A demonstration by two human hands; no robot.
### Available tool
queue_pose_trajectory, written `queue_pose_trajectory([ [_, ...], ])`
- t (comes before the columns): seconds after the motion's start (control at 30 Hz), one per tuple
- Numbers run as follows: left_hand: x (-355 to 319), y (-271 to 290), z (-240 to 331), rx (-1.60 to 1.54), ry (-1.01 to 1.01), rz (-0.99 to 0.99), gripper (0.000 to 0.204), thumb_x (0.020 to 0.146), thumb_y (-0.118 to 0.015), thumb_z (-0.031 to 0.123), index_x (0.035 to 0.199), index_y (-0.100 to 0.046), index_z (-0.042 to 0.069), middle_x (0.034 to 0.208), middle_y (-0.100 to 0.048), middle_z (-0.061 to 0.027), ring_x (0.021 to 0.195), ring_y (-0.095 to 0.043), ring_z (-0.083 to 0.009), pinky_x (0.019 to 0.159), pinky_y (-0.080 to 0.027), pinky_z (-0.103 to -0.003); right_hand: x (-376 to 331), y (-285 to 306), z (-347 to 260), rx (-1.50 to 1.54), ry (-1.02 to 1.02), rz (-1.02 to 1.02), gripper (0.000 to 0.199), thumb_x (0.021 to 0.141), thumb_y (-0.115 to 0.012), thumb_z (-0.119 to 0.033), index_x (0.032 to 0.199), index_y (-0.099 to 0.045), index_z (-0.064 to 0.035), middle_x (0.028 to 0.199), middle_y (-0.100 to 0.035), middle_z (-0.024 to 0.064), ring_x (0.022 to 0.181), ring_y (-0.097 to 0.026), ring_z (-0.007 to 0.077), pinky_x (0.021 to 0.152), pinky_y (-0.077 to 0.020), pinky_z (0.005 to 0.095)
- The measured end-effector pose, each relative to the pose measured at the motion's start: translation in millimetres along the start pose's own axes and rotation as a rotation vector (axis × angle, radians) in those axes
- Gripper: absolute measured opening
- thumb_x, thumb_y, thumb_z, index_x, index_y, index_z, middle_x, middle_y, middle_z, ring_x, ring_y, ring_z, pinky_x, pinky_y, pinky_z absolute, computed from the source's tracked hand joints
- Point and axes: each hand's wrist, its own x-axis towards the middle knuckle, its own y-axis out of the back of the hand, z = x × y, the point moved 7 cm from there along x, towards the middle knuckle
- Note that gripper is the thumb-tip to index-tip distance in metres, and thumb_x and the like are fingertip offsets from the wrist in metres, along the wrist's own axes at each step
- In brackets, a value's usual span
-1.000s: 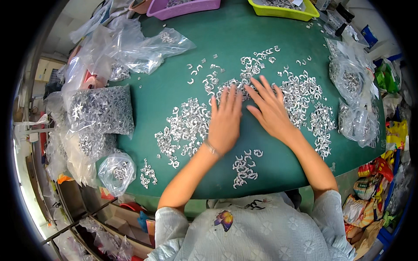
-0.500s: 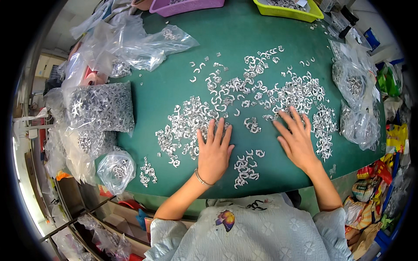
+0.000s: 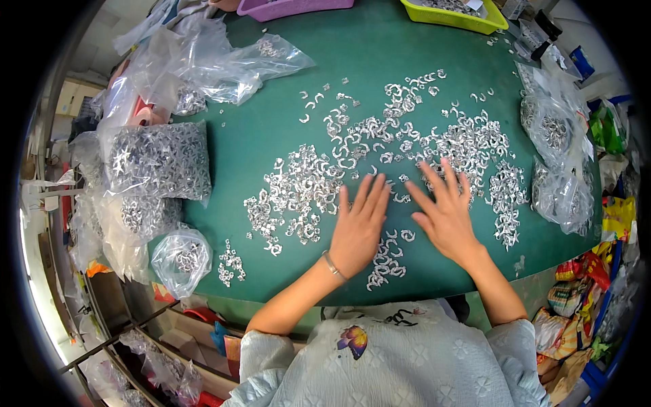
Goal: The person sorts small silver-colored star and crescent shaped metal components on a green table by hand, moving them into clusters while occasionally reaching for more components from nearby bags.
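Small silver metal clips (image 3: 380,146) lie scattered in a wide drift across the middle of the green table (image 3: 271,129), running from about 8 o'clock of the hands up to 1 o'clock. A smaller cluster (image 3: 386,258) sits between the two wrists, at 6 o'clock of the fingertips.

The left hand (image 3: 358,227) lies flat, palm down, fingers straight and close together, pointing to 12 o'clock, its fingertips at the edge of the clip drift. A thin bracelet (image 3: 333,266) circles its wrist. The right hand (image 3: 446,214) is also flat and open, fingers spread and angled toward 11 o'clock, their tips resting among the clips. Neither hand grips anything. Both bare forearms come up from the lower edge out of pale patterned sleeves (image 3: 271,359).

At 9 o'clock of the hands a full clear bag of clips (image 3: 159,163) lies on the table edge, with a smaller knotted bag (image 3: 182,258) at 8 o'clock. More clear bags (image 3: 553,163) lie at 3 o'clock. A yellow tray (image 3: 458,13) and a purple tray (image 3: 291,8) stand on the far edge at 12 o'clock.
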Motion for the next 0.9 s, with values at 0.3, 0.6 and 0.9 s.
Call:
queue_pose_trajectory([
  [0.3,-31.8,0.3,14.7,-0.282,-0.082,-0.178,0.066,0.072,-0.056,-0.008,0.136,-0.044,0.0,0.148,-0.034,-0.0183,0.139,-0.031,-0.0348,0.112,-0.025,-0.053,-24.4,-4.9,-11.1,0.095,0.055,-0.182,0.05,0.081,-0.07,-0.027,0.127,-0.058,-0.0132,0.15,-0.032,0.0111,0.142,-0.02,0.0377,0.108,-0.0187,0.0621],
  [0.6,-33.5,-11.5,25.3,-0.129,-0.164,-0.111,0.047,0.082,-0.059,0.003,0.129,-0.053,0.002,0.145,-0.042,-0.0118,0.134,-0.038,-0.0349,0.108,-0.029,-0.056,-34.9,-6.0,-1.7,0.135,0.089,-0.028,0.03,0.08,-0.069,-0.014,0.11,-0.068,-0.015,0.135,-0.049,0.0085,0.135,-0.034,0.0333,0.106,-0.0214,0.06],
  [0.9,-42.8,-12.7,24.4,-0.23,-0.151,-0.149,0.049,0.08,-0.06,-0.001,0.129,-0.052,-0.001,0.145,-0.041,-0.0135,0.137,-0.034,-0.0357,0.109,-0.028,-0.056,-30.0,-2.3,2.8,0.082,0.021,0.088,0.028,0.079,-0.069,-0.012,0.106,-0.068,-0.01,0.13,-0.052,0.0105,0.13,-0.041,0.0344,0.104,-0.023,0.0574],
])
